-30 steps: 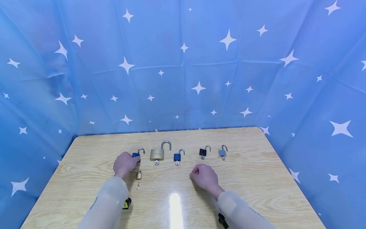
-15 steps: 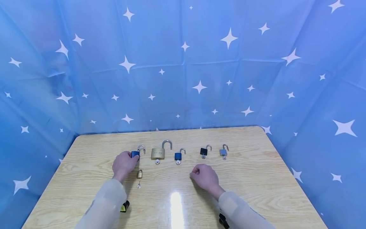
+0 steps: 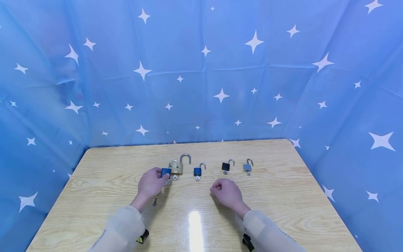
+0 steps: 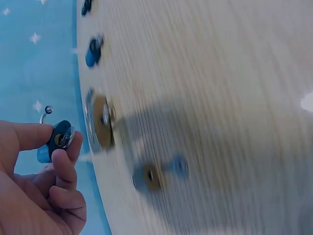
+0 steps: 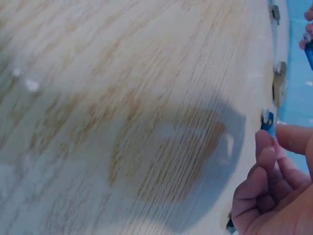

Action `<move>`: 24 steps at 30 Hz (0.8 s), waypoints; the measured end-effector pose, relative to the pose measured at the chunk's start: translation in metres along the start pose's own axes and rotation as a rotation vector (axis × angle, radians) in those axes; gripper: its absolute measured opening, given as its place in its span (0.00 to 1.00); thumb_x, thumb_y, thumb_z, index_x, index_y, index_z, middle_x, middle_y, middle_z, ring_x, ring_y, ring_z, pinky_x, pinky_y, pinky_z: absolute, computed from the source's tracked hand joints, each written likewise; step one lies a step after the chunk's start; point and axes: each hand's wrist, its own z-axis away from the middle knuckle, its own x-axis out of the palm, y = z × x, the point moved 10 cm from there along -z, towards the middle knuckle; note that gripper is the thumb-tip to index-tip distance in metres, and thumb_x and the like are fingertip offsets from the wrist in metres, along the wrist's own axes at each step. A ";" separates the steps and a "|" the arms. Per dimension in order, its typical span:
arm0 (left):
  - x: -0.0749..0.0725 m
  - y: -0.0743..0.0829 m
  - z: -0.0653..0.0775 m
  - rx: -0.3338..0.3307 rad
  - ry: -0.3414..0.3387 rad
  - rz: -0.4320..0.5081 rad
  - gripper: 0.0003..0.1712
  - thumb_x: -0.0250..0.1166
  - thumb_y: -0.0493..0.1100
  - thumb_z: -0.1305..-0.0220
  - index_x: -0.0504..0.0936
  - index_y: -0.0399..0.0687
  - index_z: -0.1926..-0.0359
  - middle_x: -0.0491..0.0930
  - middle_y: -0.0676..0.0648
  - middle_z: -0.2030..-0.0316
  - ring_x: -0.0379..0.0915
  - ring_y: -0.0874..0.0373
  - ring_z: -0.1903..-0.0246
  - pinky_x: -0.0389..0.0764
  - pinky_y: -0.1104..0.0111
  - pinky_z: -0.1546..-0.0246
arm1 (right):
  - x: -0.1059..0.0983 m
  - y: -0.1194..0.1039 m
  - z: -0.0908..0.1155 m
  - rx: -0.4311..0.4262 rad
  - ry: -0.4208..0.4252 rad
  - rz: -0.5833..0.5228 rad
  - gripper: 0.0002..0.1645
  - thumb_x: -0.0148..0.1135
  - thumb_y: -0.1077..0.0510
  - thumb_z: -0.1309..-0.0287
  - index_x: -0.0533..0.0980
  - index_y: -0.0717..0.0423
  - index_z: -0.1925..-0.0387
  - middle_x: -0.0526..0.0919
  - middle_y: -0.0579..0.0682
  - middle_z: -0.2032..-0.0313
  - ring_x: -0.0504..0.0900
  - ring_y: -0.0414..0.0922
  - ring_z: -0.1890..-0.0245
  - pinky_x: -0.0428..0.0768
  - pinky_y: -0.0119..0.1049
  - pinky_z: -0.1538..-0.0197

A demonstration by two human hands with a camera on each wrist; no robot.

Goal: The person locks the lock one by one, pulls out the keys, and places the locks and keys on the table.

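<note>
My left hand pinches a blue padlock by its body, its shackle swung open. A round-headed key sits in the bottom of that lock. Held up off the table, the lock overlaps the large brass padlock in the head view. Below the left hand, the left wrist view shows a small brass padlock beside a loose key; in the head view the hand hides this lock. Over the middle of the table, my right hand holds nothing, its fingers loosely curled.
Along the back of the wooden table lie a second blue padlock, a black padlock and a grey-blue padlock. Their shackles are open and keys stick out of them. A starry blue curtain hangs behind the table.
The left hand has lifted the blue padlock and carried it rightward, from beside the large brass padlock to in front of it. The right hand has stayed nearly still.
</note>
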 end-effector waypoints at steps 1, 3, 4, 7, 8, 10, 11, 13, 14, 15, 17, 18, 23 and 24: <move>0.005 0.003 0.003 0.004 -0.011 0.025 0.23 0.60 0.53 0.33 0.78 0.40 0.47 0.84 0.45 0.64 0.73 0.58 0.76 0.69 0.68 0.77 | 0.000 0.000 0.000 -0.001 0.001 0.002 0.04 0.65 0.57 0.43 0.81 0.51 0.72 0.80 0.42 0.77 0.72 0.37 0.78 0.70 0.32 0.71; 0.015 0.009 0.008 0.015 -0.034 0.074 0.23 0.61 0.51 0.34 0.78 0.39 0.47 0.84 0.45 0.63 0.74 0.58 0.75 0.71 0.68 0.76 | 0.001 0.002 -0.001 0.004 0.002 0.002 0.03 0.65 0.57 0.43 0.81 0.51 0.71 0.80 0.42 0.77 0.72 0.37 0.77 0.70 0.32 0.70; 0.020 0.011 0.010 0.015 -0.048 0.103 0.23 0.62 0.51 0.34 0.79 0.39 0.47 0.84 0.46 0.63 0.74 0.58 0.74 0.71 0.68 0.75 | 0.001 0.003 -0.002 0.006 0.004 0.005 0.03 0.65 0.57 0.42 0.81 0.51 0.70 0.80 0.42 0.77 0.73 0.37 0.77 0.71 0.32 0.70; 0.037 0.017 0.018 0.024 -0.087 0.177 0.20 0.63 0.50 0.35 0.80 0.40 0.50 0.83 0.47 0.67 0.73 0.58 0.75 0.72 0.68 0.76 | 0.000 0.004 -0.004 -0.004 0.016 0.008 0.05 0.64 0.56 0.41 0.82 0.53 0.66 0.82 0.43 0.75 0.74 0.37 0.77 0.72 0.32 0.70; 0.043 0.019 0.020 0.031 -0.100 0.189 0.19 0.63 0.50 0.35 0.80 0.41 0.52 0.83 0.47 0.68 0.72 0.58 0.77 0.71 0.68 0.77 | -0.001 0.004 -0.004 -0.009 0.020 0.002 0.06 0.64 0.56 0.40 0.82 0.53 0.64 0.83 0.44 0.74 0.75 0.37 0.76 0.73 0.32 0.70; 0.053 0.022 0.024 0.045 -0.126 0.221 0.16 0.63 0.50 0.35 0.80 0.42 0.54 0.83 0.48 0.70 0.71 0.59 0.78 0.70 0.69 0.77 | -0.002 0.004 -0.006 -0.019 0.026 -0.014 0.09 0.62 0.57 0.39 0.82 0.55 0.59 0.84 0.45 0.72 0.76 0.37 0.75 0.74 0.33 0.69; 0.058 0.023 0.025 0.055 -0.137 0.235 0.16 0.63 0.49 0.35 0.80 0.42 0.55 0.82 0.48 0.71 0.70 0.59 0.79 0.70 0.69 0.78 | -0.002 0.004 -0.007 -0.027 0.028 -0.021 0.10 0.61 0.57 0.38 0.82 0.56 0.57 0.84 0.45 0.70 0.77 0.37 0.73 0.75 0.33 0.69; 0.068 0.026 0.029 0.070 -0.163 0.268 0.15 0.63 0.49 0.35 0.80 0.43 0.56 0.83 0.48 0.71 0.70 0.59 0.79 0.70 0.69 0.78 | -0.002 0.004 -0.009 -0.036 0.024 -0.050 0.12 0.59 0.58 0.36 0.82 0.56 0.55 0.84 0.45 0.69 0.77 0.37 0.72 0.75 0.32 0.68; 0.073 0.027 0.030 0.080 -0.179 0.289 0.15 0.62 0.49 0.34 0.80 0.43 0.56 0.83 0.48 0.71 0.70 0.58 0.79 0.70 0.69 0.79 | -0.002 0.003 -0.009 -0.042 0.018 -0.069 0.12 0.59 0.58 0.36 0.82 0.56 0.54 0.84 0.46 0.68 0.77 0.37 0.72 0.75 0.32 0.69; 0.077 0.029 0.032 0.087 -0.191 0.310 0.15 0.62 0.49 0.34 0.79 0.42 0.55 0.83 0.48 0.71 0.72 0.58 0.79 0.71 0.68 0.79 | -0.002 0.003 -0.010 -0.045 0.012 -0.089 0.12 0.59 0.58 0.35 0.82 0.56 0.53 0.84 0.46 0.68 0.76 0.38 0.73 0.74 0.31 0.70; 0.085 0.031 0.035 0.090 -0.216 0.348 0.15 0.62 0.49 0.34 0.79 0.42 0.56 0.84 0.48 0.71 0.73 0.56 0.78 0.73 0.67 0.79 | -0.001 0.001 -0.011 -0.066 0.002 -0.123 0.13 0.59 0.59 0.34 0.81 0.56 0.52 0.84 0.47 0.66 0.76 0.38 0.72 0.74 0.30 0.69; 0.089 0.032 0.037 0.093 -0.227 0.361 0.15 0.62 0.49 0.34 0.79 0.42 0.56 0.84 0.48 0.71 0.74 0.56 0.79 0.73 0.67 0.80 | -0.001 0.000 -0.011 -0.073 -0.005 -0.143 0.13 0.59 0.59 0.34 0.81 0.56 0.51 0.84 0.48 0.64 0.76 0.39 0.71 0.74 0.30 0.67; 0.102 0.038 0.045 0.100 -0.252 0.417 0.15 0.63 0.47 0.34 0.78 0.39 0.57 0.84 0.48 0.72 0.74 0.56 0.80 0.75 0.65 0.81 | -0.002 -0.006 -0.011 -0.126 -0.005 -0.178 0.14 0.57 0.59 0.33 0.81 0.53 0.49 0.86 0.50 0.53 0.83 0.44 0.56 0.80 0.40 0.51; 0.104 0.039 0.046 0.099 -0.255 0.425 0.14 0.63 0.47 0.34 0.78 0.39 0.57 0.84 0.47 0.72 0.74 0.56 0.80 0.75 0.65 0.80 | -0.002 -0.006 -0.011 -0.126 -0.006 -0.183 0.14 0.56 0.59 0.32 0.81 0.52 0.49 0.86 0.49 0.51 0.83 0.45 0.52 0.79 0.42 0.47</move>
